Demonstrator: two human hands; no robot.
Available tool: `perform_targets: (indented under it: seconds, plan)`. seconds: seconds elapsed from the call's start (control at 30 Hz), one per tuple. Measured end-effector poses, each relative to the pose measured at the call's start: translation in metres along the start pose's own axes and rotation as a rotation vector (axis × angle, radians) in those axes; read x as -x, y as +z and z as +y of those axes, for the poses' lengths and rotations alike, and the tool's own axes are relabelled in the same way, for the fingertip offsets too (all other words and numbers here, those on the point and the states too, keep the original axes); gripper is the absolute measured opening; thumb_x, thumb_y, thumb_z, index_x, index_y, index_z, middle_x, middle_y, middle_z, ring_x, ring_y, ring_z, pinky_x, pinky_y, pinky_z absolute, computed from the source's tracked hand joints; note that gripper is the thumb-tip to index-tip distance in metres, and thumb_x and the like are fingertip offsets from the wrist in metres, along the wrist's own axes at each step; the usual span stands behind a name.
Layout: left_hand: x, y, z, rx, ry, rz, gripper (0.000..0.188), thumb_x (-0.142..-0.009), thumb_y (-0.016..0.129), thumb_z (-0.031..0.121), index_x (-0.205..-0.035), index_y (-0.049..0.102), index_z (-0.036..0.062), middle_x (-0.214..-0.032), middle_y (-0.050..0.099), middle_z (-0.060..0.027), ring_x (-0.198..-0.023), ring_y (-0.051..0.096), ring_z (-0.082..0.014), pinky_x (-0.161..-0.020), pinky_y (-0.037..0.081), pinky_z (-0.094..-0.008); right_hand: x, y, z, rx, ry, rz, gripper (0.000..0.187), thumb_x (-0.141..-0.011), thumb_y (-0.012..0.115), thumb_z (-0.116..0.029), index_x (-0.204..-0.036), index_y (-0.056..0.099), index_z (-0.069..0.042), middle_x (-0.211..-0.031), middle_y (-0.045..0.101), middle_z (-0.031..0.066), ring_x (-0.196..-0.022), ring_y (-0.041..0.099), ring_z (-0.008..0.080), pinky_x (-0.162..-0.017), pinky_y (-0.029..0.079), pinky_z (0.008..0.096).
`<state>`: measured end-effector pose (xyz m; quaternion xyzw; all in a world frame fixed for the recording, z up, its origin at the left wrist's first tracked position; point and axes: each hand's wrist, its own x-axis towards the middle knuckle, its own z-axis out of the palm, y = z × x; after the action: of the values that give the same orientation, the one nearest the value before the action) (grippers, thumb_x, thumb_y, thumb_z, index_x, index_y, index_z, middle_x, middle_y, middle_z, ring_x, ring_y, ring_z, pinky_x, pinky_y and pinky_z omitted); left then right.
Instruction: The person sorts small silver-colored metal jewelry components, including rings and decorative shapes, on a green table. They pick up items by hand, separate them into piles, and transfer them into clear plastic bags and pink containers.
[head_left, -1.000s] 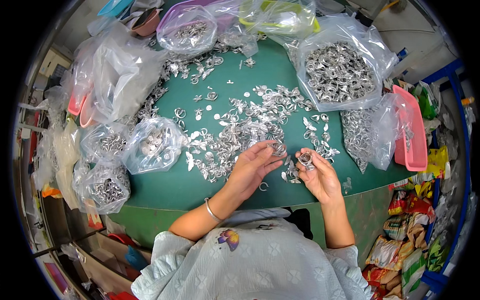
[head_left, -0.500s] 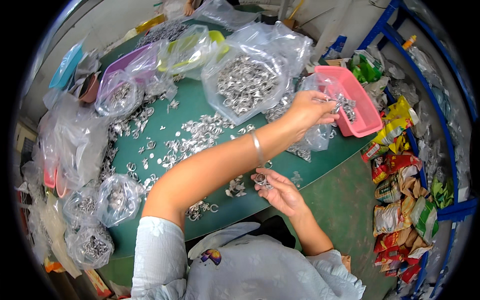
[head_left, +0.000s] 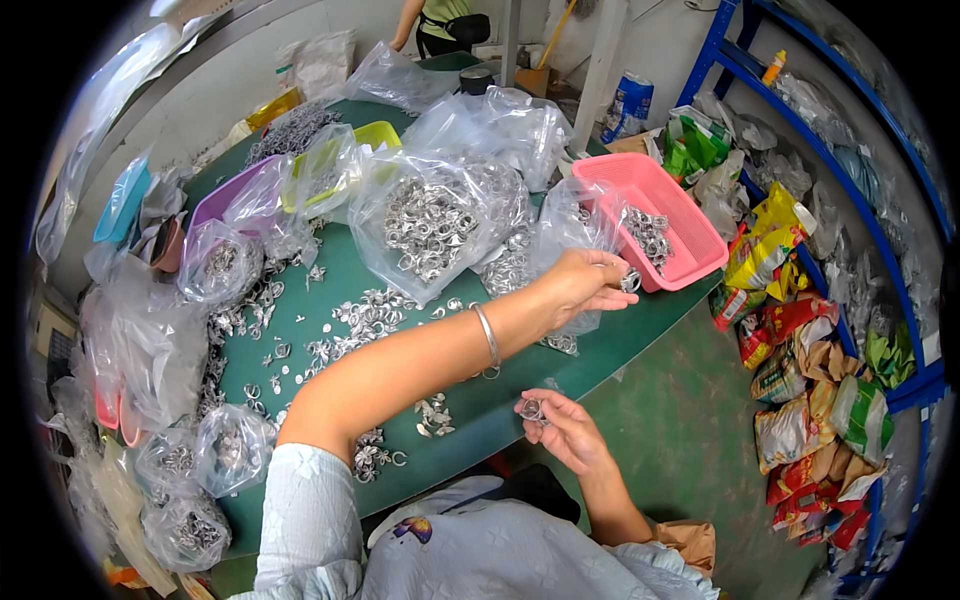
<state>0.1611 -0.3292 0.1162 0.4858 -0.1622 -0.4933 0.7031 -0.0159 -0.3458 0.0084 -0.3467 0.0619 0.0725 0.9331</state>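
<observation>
My left hand [head_left: 588, 282], its arm crossing over the green table, is beside the near left edge of a pink plastic basket [head_left: 697, 258]. Between its fingertips are small silver metal rings [head_left: 629, 280]. Closer to my body, past the table's edge, my right hand [head_left: 566, 432] pinches a silver ring [head_left: 532, 409] between thumb and fingers. A heap of silver rings [head_left: 648, 238] lies in the basket's left part. Left of the basket, a clear plastic bag [head_left: 572, 225] is partly hidden behind my left hand.
A large open bag of silver rings [head_left: 430, 228] stands mid-table. Loose metal pieces [head_left: 370, 318] are scattered over the green table [head_left: 470, 370]. Smaller filled bags [head_left: 237, 445] line the left side. On the right is a blue rack [head_left: 850, 130] beside colourful packets [head_left: 790, 440]. Another person [head_left: 440, 25] stands beyond.
My left hand has drawn back from over the pink basket to its near left edge. My right hand still holds the ring. The view has shifted, and more of the other person shows.
</observation>
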Motion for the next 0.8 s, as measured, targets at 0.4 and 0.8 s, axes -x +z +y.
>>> perform_targets:
  seconds: [0.4,0.8]
  plan:
    - [-0.046,0.034,0.033,-0.031,0.217,0.043,0.037,-0.089,0.050,0.009,-0.120,0.041,-0.0086,-0.106,0.053,-0.0211,-0.093,0.062,-0.0317,-0.076,0.056,-0.0355,0.008,-0.006,0.002,-0.007,-0.061,0.068,0.029,-0.093,0.047,-0.016,-0.114,0.050,0.003,-0.102,0.058,0.0158,-0.072,0.054,0.0180,-0.063,0.046,0.0276]
    - [0.122,-0.026,-0.060,-1.037,0.562,-0.063,0.037,-0.077,0.065,0.008,-0.112,0.055,0.0013,-0.109,0.057,-0.0133,-0.093,0.058,-0.0301,-0.080,0.047,-0.0341,0.000,0.012,-0.010,-0.103,-0.208,0.123,0.020,-0.094,0.045,-0.020,-0.105,0.047,-0.003,-0.095,0.057,0.0127,-0.068,0.052,0.0153,-0.058,0.042,0.0256]
